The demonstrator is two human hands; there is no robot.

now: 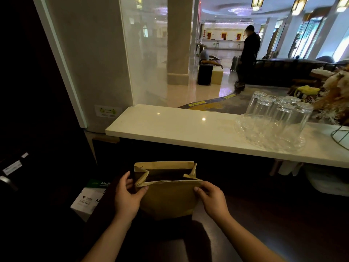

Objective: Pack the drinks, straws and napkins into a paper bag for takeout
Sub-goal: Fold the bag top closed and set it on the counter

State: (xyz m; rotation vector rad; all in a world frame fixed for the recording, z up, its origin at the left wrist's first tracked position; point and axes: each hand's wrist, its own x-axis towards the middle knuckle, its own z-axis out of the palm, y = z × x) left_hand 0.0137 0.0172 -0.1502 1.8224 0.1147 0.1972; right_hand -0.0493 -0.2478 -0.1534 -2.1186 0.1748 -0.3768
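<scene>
A brown paper bag point(168, 197) stands upright on the dark lower counter, its mouth spread open and dark inside. My left hand point(126, 195) pinches the bag's near left rim, thumb on the front panel. My right hand point(211, 197) grips the near right rim. Both hands pull the front edge toward me. No drinks, straws or napkins are visible in this view.
A white stone counter point(170, 127) runs above and behind the bag. Several upturned glasses point(279, 110) sit on a clear tray point(264, 140) at its right. A white box with green print point(88, 197) lies left of the bag. A person stands in the lobby beyond.
</scene>
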